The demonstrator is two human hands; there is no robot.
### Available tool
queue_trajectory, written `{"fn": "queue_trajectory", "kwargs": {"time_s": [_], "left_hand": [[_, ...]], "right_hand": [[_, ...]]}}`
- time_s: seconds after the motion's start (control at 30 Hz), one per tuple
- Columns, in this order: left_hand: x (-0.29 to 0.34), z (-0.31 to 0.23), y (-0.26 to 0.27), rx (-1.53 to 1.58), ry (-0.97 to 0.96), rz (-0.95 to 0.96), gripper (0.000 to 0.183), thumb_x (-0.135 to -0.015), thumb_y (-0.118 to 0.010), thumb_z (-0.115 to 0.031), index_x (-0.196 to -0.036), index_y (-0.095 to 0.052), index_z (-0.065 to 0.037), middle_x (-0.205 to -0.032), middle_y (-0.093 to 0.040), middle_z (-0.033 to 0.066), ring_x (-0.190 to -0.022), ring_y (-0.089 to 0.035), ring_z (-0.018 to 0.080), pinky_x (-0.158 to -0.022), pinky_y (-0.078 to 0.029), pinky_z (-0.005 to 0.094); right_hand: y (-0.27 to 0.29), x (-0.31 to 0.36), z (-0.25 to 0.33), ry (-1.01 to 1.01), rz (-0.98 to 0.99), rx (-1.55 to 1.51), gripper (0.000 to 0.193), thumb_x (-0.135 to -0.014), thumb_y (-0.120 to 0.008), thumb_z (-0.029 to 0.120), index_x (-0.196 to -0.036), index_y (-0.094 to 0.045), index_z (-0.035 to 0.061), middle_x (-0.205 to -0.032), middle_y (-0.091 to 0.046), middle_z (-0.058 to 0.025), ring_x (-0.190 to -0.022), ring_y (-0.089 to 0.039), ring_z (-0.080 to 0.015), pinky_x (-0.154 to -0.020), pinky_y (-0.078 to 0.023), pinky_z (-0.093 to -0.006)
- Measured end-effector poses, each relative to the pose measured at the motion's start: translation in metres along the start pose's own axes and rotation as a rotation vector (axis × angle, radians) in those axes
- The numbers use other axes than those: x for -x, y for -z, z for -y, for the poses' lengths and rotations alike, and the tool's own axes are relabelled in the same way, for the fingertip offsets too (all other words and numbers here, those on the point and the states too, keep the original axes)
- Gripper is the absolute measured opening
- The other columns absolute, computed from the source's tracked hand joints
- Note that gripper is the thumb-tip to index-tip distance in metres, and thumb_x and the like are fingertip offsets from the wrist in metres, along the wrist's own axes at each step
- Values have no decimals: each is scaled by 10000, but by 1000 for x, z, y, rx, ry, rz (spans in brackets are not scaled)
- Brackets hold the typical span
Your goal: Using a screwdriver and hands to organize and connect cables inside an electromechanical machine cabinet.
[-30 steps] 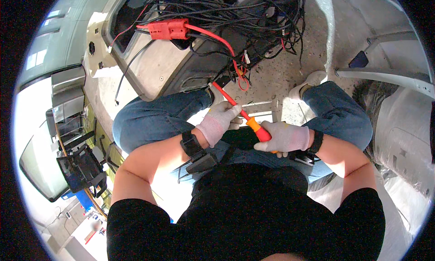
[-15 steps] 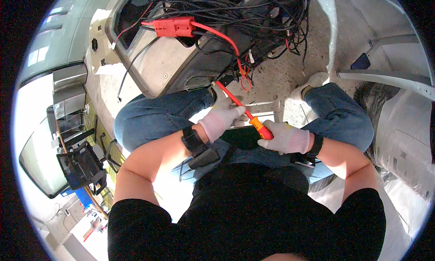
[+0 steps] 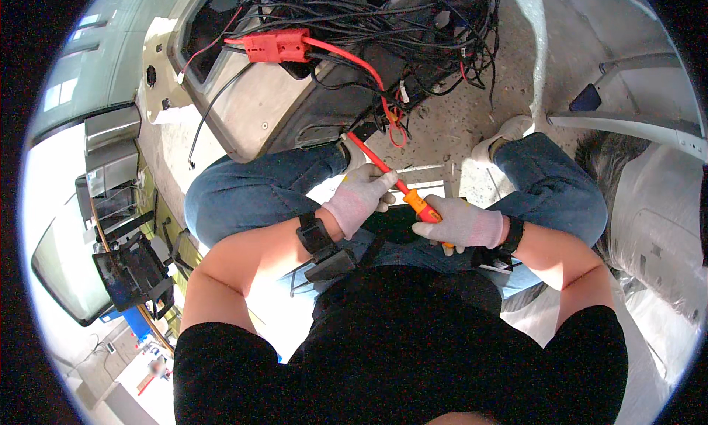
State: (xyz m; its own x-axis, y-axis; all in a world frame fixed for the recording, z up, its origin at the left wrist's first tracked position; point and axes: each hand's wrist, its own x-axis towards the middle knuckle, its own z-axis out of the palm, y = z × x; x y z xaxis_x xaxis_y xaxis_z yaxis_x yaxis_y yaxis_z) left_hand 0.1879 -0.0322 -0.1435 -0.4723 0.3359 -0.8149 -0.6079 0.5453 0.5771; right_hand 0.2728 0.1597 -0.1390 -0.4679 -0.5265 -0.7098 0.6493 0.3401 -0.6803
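A screwdriver (image 3: 380, 163) with a long red shaft and an orange and red handle slants across in front of me, its tip up toward the left. My left hand (image 3: 361, 194), in a light grey glove, is closed around the shaft about midway. My right hand (image 3: 461, 223), gloved alike, is closed on the handle and covers part of it. A small orange piece (image 3: 448, 245) shows under the right fingers; whether it belongs to the handle cannot be made out. The screwdriver's tip lies near my left shoe, and what it touches, if anything, is unclear.
A big tangle of black cables (image 3: 413, 26) lies ahead on a grey and beige panel (image 3: 247, 108), with a red connector (image 3: 278, 46) and red cable on it. My bent legs flank my hands. Plastic-covered seating (image 3: 656, 218) stands at the right, a black case (image 3: 133, 270) at the left.
The screwdriver and both hands have shifted slightly left. The right fingers have changed position on the handle, and the orange piece now shows beneath them.
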Motion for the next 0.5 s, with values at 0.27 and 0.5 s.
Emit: {"fn": "queue_trajectory", "kwargs": {"time_s": [0.27,0.5], "left_hand": [[-3,5,-2,-14,50,-75,292,-889,-556,-269,-1002,-507,-5,-800,-596,49,-600,-561,92,-538,-477,220],[-8,1,6,-47,29,29,307,-897,-538,-248,-1055,-486,10,-865,-601,77,-633,-584,103,-563,-492,215]], "right_hand": [[-2,3,-10,62,70,90,575,-785,-633,315,-1166,-359,-18,-687,-574,-82,-459,-564,-118,-396,-467,-238],[-14,-4,-25,280,-228,318,505,-723,-636,226,-1111,-407,-3,-810,-574,-206,-744,-596,-357,-654,-471,-403]]}}
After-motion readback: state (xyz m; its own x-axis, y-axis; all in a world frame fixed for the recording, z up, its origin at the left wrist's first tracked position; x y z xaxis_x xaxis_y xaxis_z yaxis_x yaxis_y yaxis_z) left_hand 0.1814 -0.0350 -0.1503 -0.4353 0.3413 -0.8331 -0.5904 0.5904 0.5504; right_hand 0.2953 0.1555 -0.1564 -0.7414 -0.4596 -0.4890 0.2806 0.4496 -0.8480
